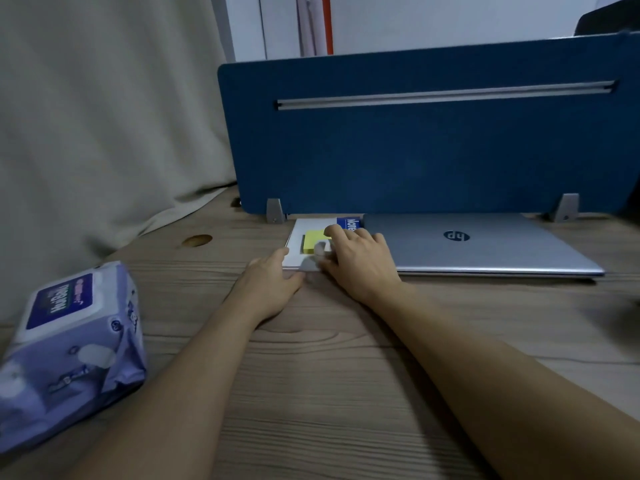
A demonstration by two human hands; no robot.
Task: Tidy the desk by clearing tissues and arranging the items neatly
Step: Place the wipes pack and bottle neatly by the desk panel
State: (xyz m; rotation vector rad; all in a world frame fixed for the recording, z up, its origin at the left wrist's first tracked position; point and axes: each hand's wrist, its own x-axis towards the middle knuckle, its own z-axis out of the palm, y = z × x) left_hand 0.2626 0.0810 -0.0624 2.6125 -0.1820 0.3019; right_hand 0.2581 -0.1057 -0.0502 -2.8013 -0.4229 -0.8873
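I see the white notebook [311, 233] lying flat on the desk [346, 375], just left of the closed laptop [485, 244], a yellow sticky pad [313, 242] on it. My left hand [273, 282] touches its near corner with relaxed fingers; my right hand [360, 261] rests on it, fingers spread. The tissue pack [69, 348] sits well left of the notebook.

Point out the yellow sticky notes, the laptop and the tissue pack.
yellow sticky notes [312, 242]: head view, on the pad's top face.
laptop [485, 247]: head view, on the closed silver lid.
tissue pack [69, 355]: head view, on the purple wrapper's front.
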